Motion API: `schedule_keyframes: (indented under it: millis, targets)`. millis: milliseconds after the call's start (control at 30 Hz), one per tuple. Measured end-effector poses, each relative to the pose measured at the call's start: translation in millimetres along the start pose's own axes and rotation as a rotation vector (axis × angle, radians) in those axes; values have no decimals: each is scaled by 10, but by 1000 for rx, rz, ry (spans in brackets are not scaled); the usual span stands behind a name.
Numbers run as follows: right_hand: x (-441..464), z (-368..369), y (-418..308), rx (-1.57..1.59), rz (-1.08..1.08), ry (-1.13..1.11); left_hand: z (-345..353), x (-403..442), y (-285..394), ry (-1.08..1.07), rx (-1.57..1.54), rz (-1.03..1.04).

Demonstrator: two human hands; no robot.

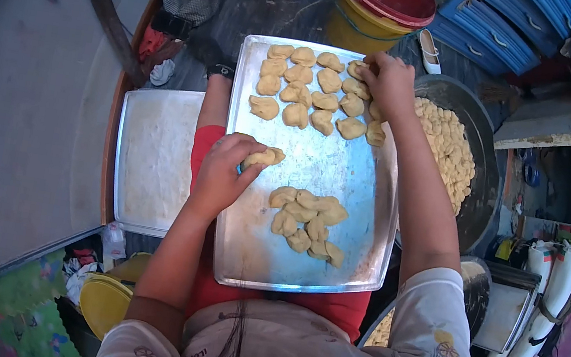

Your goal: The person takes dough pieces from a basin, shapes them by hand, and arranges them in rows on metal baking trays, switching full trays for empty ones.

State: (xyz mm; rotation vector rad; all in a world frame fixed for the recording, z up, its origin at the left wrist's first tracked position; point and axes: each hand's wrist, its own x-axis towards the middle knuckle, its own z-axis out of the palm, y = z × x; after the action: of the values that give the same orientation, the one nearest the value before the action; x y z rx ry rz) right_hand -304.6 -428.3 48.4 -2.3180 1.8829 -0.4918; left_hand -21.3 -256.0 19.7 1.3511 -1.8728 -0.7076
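A metal baking tray (248,247) rests across my lap. Pieces of pale dough (300,74) sit in rows over its far half. A loose heap of dough pieces (306,215) lies on the near half. My left hand (223,169), at the tray's left edge, pinches one dough piece (270,157) between thumb and fingers. At the far right corner, my right hand (391,87) has its curled fingers on a dough piece (356,68) at the end of the back row. That hand and wrist partly cover the rightmost pieces.
To the right stands a large dark basin (489,143) with many small dough pieces. Beyond the tray are stacked red and yellow buckets (365,27). Another metal tray (154,158) lies at left. A yellow container (105,303) is at lower left, blue drawers (484,31) at upper right.
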Motion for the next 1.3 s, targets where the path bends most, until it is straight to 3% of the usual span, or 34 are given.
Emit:
schedule_keyframes:
  millis: [133, 200, 267, 333, 400, 533, 667, 767, 833, 967, 1033, 1067, 1167, 1267, 1300]
  targets:
    - [-87, -27, -44, -126, -122, 67, 18, 17, -3, 15, 11, -19]
    - [-244, -122, -243, -39, -173, 249, 24, 26, 2, 24, -33, -73]
    - [-477, -85, -457, 390, -181, 92, 69, 46, 20, 33, -79, -130]
    - [-818, -148, -842, 588, -145, -298, 148, 76, 35, 168, -471, -297]
    - [-1090, -62, -1071, 509, -405, -264, 147, 113, -27, 184, -371, -224]
    - [-1120, 114, -1039, 373, -398, -349, 32, 188, -114, 143, -135, -25]
    - [-1035, 115, -960, 318, -304, -171, 24, 259, -191, 88, -65, -46]
    - [-1079, 34, -998, 322, -248, -160, 80, 333, -130, 202, -114, 12]
    - [-1185, -136, -1024, 268, -271, -92, 61, 373, -76, 291, 50, 23]
    - [-1481, -209, -1057, 531, -232, -329, 24, 379, -142, 180, -28, -92]
    - [-1591, -56, -1056, 500, -463, -427, 52, 384, -231, 83, 4, 15]
    - [-1598, -54, -1025, 499, -462, -421, 66, 389, -238, 82, 5, 21]
    - [-1567, -126, -928, 706, -273, -392, 40, 364, -187, 103, -18, 36]
    - [-1428, -278, -844, 818, 187, -343, 26, 335, -115, 220, 12, -12]
    - [-1384, -199, -773, 820, 194, -338, 19, 327, -128, 200, 36, -19]
